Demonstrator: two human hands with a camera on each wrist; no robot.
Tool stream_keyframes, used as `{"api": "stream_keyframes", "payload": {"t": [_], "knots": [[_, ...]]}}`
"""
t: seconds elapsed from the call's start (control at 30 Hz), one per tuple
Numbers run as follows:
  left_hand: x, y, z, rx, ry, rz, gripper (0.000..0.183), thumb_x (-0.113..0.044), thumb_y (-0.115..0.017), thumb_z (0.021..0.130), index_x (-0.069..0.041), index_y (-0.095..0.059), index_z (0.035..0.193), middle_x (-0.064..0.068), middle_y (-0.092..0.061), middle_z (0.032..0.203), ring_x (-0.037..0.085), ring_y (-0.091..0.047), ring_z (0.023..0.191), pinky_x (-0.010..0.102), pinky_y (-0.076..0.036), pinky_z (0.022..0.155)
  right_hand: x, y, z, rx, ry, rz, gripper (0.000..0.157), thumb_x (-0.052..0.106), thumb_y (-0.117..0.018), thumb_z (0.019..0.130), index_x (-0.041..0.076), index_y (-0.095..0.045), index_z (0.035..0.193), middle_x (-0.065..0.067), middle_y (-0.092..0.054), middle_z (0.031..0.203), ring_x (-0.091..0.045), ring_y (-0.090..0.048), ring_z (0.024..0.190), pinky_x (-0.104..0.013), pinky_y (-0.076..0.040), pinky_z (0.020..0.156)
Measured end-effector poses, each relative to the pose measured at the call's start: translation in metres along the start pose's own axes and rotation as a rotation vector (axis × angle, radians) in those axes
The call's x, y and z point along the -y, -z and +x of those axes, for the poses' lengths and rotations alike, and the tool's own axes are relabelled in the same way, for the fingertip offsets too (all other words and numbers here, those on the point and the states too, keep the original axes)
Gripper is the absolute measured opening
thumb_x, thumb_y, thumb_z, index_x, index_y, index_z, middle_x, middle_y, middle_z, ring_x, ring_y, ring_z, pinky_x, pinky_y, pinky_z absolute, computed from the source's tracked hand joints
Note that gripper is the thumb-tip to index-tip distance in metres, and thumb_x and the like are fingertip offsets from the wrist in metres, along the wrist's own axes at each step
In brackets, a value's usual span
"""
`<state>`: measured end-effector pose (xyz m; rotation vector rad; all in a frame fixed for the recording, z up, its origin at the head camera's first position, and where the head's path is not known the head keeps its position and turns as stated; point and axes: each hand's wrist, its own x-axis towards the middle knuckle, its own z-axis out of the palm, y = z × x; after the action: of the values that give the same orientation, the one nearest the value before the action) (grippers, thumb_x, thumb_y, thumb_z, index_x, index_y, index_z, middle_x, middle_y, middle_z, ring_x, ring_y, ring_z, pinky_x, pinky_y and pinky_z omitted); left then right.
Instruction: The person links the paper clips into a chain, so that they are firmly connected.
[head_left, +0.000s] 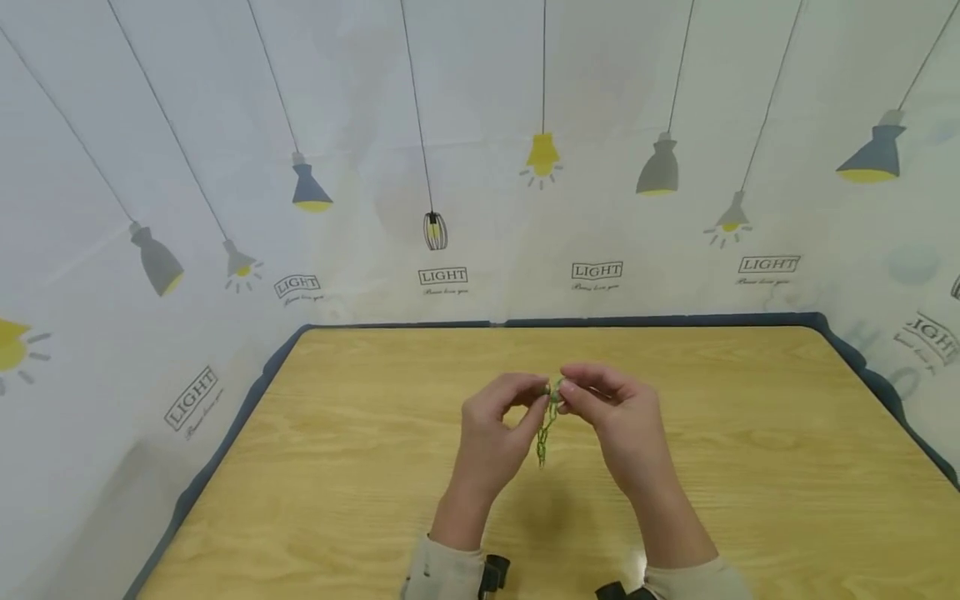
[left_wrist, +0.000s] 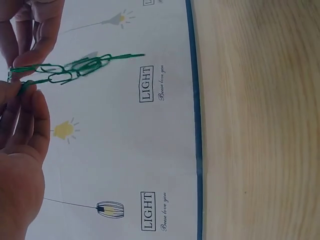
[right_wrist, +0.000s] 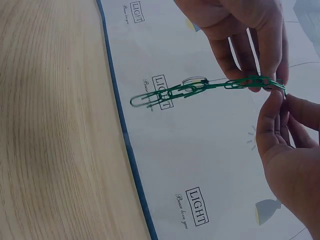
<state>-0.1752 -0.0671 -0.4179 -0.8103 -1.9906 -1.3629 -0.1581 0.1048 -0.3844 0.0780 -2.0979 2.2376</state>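
A chain of green paper clips [right_wrist: 190, 90] hangs from between both hands, above the table. My left hand [head_left: 495, 425] pinches one part of it between thumb and forefinger. Close beside it, my right hand [head_left: 624, 421] pinches another part at the top, its fingertips nearly meeting the left ones. In the left wrist view the linked paper clips [left_wrist: 85, 66] dangle as two strands that run together lower down. A single clip forms the loose lower end in the right wrist view. The clips right at the fingertips are partly hidden by the fingers.
Under the hands lies a wood-grain table [head_left: 360, 433] with a dark blue edge strip [head_left: 600, 320] along its far side. Behind it stands a white wall covering [head_left: 495, 183] printed with hanging lamps and the word LIGHT. Black wrist straps [head_left: 495, 572] show at the sleeves.
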Motion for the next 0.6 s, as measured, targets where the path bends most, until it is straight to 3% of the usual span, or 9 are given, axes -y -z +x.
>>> {"api": "stream_keyframes", "payload": {"t": [0.3,0.47,0.6], "knots": [[-0.0006,-0.0007,-0.0018,-0.027,-0.077,0.05,0.01,0.0,-0.074,0.097,-0.002,-0.081,0.104,0.01,-0.077,0.101,0.021,-0.076,0.089,0.021,-0.063,0.08,0.0015,-0.0035,-0.0025,-0.018,-0.047,0.016,0.024,0.012,-0.073,0.102,-0.001,-0.074,0.122,0.002,-0.076,0.105,-0.013,-0.076,0.09,-0.028,-0.064,0.09],[-0.0012,0.0041,0.001,-0.032,-0.096,0.062,0.011,0.001,-0.075,0.096,-0.004,-0.083,0.102,0.009,-0.076,0.099,0.021,-0.076,0.088,0.022,-0.063,0.079,0.0016,-0.0031,-0.0036,0.055,-0.053,0.033,0.028,0.012,-0.074,0.101,-0.005,-0.073,0.123,0.002,-0.076,0.105,-0.014,-0.073,0.088,-0.029,-0.063,0.089],[-0.0012,0.0054,0.0004,-0.012,-0.063,0.03,0.009,-0.001,-0.074,0.098,-0.003,-0.082,0.103,0.009,-0.075,0.101,0.022,-0.075,0.089,0.024,-0.064,0.079,0.0033,0.0031,-0.0045,0.124,-0.075,0.013,0.029,0.015,-0.073,0.102,-0.003,-0.073,0.126,0.004,-0.075,0.103,-0.015,-0.068,0.088,-0.029,-0.062,0.087]]}}
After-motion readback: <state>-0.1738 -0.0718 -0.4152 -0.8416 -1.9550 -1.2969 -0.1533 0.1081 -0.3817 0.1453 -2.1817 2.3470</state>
